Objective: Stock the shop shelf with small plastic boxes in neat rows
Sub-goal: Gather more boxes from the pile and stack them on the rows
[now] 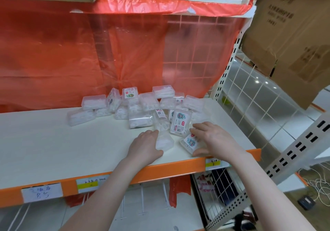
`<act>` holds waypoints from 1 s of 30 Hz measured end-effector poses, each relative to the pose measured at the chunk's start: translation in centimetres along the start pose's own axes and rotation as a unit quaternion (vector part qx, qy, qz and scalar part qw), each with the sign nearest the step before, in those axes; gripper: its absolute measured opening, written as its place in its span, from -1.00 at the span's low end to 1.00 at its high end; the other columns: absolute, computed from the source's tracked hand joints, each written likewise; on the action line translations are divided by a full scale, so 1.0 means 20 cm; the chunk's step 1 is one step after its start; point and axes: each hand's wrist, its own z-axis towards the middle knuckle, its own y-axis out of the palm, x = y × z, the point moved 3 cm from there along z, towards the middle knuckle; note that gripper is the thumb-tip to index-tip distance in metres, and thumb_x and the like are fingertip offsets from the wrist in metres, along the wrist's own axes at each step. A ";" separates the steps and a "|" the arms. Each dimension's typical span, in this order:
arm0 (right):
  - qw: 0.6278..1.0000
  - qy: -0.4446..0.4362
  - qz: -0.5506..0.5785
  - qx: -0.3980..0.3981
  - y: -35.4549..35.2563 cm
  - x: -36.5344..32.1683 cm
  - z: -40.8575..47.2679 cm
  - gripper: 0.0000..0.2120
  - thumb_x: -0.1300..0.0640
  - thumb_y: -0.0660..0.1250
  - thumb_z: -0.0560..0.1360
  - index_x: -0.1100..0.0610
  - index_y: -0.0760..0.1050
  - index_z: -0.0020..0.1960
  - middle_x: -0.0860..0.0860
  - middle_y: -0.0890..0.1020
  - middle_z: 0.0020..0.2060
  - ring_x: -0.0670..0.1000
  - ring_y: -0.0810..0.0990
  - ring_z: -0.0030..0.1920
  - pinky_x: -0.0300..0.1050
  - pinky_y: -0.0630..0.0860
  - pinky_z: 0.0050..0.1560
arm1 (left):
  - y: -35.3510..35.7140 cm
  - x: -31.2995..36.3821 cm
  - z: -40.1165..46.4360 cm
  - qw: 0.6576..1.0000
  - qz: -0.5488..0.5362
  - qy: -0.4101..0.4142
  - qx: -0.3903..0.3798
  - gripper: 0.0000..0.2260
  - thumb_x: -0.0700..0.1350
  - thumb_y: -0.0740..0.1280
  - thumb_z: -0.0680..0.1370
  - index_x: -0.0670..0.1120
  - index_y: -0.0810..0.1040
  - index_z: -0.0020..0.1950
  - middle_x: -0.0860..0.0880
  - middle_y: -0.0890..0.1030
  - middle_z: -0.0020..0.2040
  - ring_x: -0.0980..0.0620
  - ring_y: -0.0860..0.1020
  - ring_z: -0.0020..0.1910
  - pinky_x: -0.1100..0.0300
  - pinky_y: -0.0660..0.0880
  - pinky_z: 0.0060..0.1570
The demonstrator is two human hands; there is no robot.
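On the white shelf [53, 141], a clear plastic box [165, 142] near the front edge is gripped by the left hand [145, 146]. Just to its right, a labelled box [190, 142] is clasped by the right hand [212, 139]. A jumbled heap of boxes [135, 106] is seen behind.

The left half of the white shelf [53, 150] lies bare from the orange front edge [160, 172] back to the red plastic sheet [53, 52], giving open passage. A loose heap of small plastic boxes [135, 106] blocks the centre and right rear. Near the front right, the left hand [144, 146] and right hand [212, 139] each cover a box, filling that corner. A cardboard carton [289, 40] overhangs beyond the perforated upright [226, 66].
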 end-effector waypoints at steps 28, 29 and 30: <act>0.993 0.036 0.087 0.074 -0.02 -0.20 0.03 -0.40 -0.10 0.35 0.33 0.08 0.36 0.32 0.02 0.49 0.14 0.07 0.41 0.19 -0.09 0.32 0.16 | -0.21 -0.23 -0.20 0.996 0.021 -0.045 0.076 -0.34 0.11 0.40 0.41 -0.03 0.29 0.45 -0.02 0.41 0.36 -0.02 0.36 0.34 0.11 0.35 0.23; 0.992 0.033 0.089 0.080 -0.04 -0.25 0.04 -0.40 -0.11 0.35 0.34 0.08 0.36 0.32 0.02 0.49 0.14 0.07 0.41 0.19 -0.09 0.32 0.17 | -0.24 -0.27 -0.24 0.995 0.022 -0.050 0.083 -0.35 0.11 0.41 0.41 -0.03 0.31 0.44 -0.02 0.42 0.35 -0.02 0.37 0.33 0.11 0.36 0.23; 0.992 0.030 0.093 0.084 -0.05 -0.31 0.05 -0.41 -0.11 0.35 0.34 0.08 0.36 0.32 0.02 0.49 0.15 0.07 0.41 0.18 -0.08 0.32 0.17 | -0.26 -0.31 -0.28 0.994 0.023 -0.055 0.090 -0.36 0.11 0.41 0.40 -0.02 0.32 0.43 -0.03 0.43 0.33 -0.03 0.38 0.32 0.11 0.38 0.22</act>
